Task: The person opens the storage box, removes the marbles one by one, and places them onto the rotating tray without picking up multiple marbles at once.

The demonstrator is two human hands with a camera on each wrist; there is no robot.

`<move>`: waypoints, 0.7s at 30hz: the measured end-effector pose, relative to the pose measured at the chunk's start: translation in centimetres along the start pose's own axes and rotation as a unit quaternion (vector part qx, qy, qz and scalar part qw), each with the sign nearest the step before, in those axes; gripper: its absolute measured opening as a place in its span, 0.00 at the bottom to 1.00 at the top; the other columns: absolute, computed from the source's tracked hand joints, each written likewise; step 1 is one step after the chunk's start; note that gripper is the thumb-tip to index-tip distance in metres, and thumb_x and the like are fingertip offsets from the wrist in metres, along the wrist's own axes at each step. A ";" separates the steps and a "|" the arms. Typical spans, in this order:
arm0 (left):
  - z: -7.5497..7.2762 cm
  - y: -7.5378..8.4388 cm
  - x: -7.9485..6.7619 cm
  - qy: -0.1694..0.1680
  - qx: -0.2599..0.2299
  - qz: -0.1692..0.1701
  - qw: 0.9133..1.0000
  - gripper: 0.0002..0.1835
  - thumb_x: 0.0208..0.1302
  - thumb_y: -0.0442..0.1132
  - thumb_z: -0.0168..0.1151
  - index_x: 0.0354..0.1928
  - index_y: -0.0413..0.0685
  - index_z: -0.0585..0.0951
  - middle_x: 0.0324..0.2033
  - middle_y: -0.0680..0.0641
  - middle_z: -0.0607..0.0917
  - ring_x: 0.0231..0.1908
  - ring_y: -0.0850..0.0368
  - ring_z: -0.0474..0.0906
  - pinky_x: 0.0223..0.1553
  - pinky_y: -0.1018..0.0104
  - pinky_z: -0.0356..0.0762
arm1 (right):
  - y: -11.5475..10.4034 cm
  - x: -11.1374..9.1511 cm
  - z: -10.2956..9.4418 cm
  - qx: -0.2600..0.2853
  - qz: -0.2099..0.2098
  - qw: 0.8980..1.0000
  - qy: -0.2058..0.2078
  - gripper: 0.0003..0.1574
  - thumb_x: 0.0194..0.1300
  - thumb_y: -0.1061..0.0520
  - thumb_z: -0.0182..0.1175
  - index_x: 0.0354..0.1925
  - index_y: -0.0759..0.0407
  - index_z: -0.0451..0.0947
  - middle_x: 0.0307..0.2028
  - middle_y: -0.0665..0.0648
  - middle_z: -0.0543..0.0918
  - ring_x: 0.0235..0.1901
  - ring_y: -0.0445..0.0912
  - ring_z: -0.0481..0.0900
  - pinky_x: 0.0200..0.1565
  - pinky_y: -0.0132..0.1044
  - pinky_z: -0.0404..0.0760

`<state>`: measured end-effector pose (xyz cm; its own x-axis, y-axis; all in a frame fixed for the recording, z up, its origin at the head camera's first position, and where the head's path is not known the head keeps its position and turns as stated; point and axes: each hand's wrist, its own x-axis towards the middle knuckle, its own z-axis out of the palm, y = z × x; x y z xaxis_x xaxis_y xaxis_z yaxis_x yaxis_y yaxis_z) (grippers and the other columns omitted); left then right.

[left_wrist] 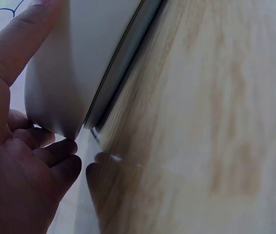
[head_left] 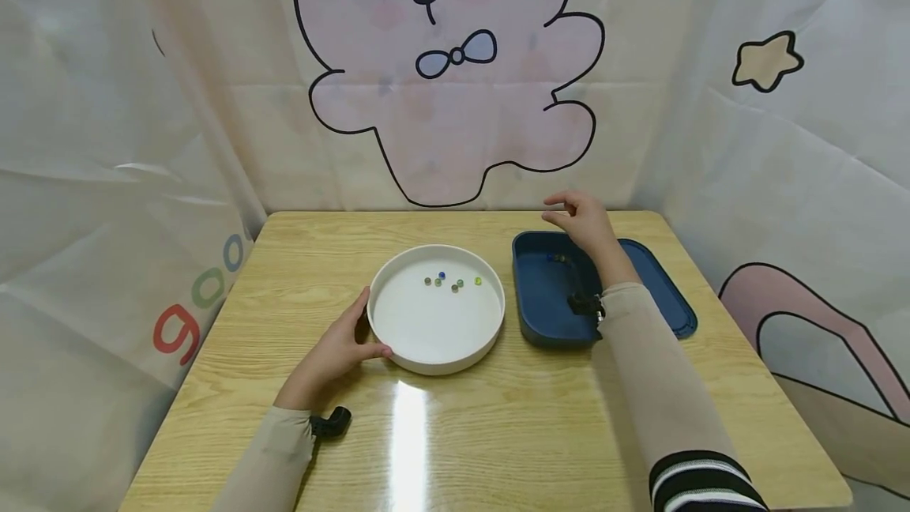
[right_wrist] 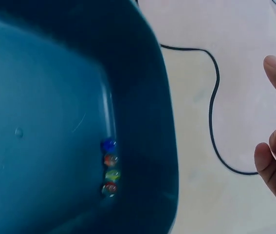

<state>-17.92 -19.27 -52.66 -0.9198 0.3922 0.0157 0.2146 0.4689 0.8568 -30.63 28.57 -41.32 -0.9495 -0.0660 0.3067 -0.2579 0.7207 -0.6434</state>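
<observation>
My left hand (head_left: 341,346) grips the near left side of a round white dish (head_left: 434,338), thumb at its rim. In the left wrist view the fingers (left_wrist: 62,151) curl against the dish's side wall (left_wrist: 55,97). Several small glass marbles, among them a blue marble (head_left: 442,275) and a yellow-green marble (head_left: 478,280), lie in the dish. My right hand (head_left: 584,220) hovers over the far rim of a blue box (head_left: 540,299), thumb and fingers apart with nothing visible between them. Inside the box, several marbles (right_wrist: 110,160) line up along one wall, in the right wrist view.
A blue lid (head_left: 664,295) lies on the wooden table (head_left: 498,433), partly behind the box and my right forearm. Printed cloth (head_left: 455,133) hangs behind the table's far edge, with more cloth at both sides. Each wrist carries a small black camera (head_left: 332,423).
</observation>
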 end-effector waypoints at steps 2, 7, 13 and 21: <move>0.0 -0.1 0.1 0.000 -0.001 0.003 1.000 0.72 0.47 0.62 0.80 0.83 0.53 0.40 0.82 0.50 0.44 0.81 0.48 0.40 0.78 0.40 0.45 | 0.6 0.0 -0.1 -0.002 -0.001 1.000 0.005 0.16 0.68 0.51 0.70 0.53 0.52 0.86 0.32 0.59 0.66 0.32 0.53 0.62 0.34 0.47 0.60; 0.1 -0.2 0.2 -0.001 -0.004 0.007 1.000 0.71 0.48 0.60 0.80 0.83 0.56 0.40 0.82 0.50 0.45 0.81 0.48 0.41 0.77 0.39 0.46 | 1.9 -0.1 -0.1 -0.006 -0.009 1.000 0.020 0.14 0.66 0.55 0.72 0.49 0.57 0.88 0.35 0.60 0.69 0.34 0.53 0.63 0.36 0.46 0.61; -0.1 -0.1 0.4 -0.004 -0.010 0.010 1.000 0.70 0.49 0.58 0.80 0.83 0.59 0.40 0.82 0.51 0.45 0.81 0.48 0.40 0.77 0.38 0.45 | 2.7 -0.7 0.0 -0.002 0.025 1.000 0.004 0.18 0.66 0.55 0.72 0.51 0.62 0.87 0.47 0.65 0.74 0.45 0.58 0.70 0.49 0.52 0.71; -0.2 0.1 0.0 -0.005 -0.002 -0.002 1.000 0.72 0.48 0.60 0.80 0.83 0.57 0.39 0.82 0.49 0.44 0.81 0.46 0.40 0.78 0.39 0.43 | 4.5 -1.0 0.6 -0.008 0.072 0.997 -0.017 0.20 0.68 0.51 0.70 0.55 0.59 0.85 0.57 0.67 0.69 0.57 0.63 0.67 0.55 0.59 0.70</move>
<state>-17.97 -19.37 -52.46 -0.9172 0.3983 0.0069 0.2091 0.4667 0.8593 -30.98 31.48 -44.91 -0.9822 0.0163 0.1869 -0.1148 0.7356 -0.6677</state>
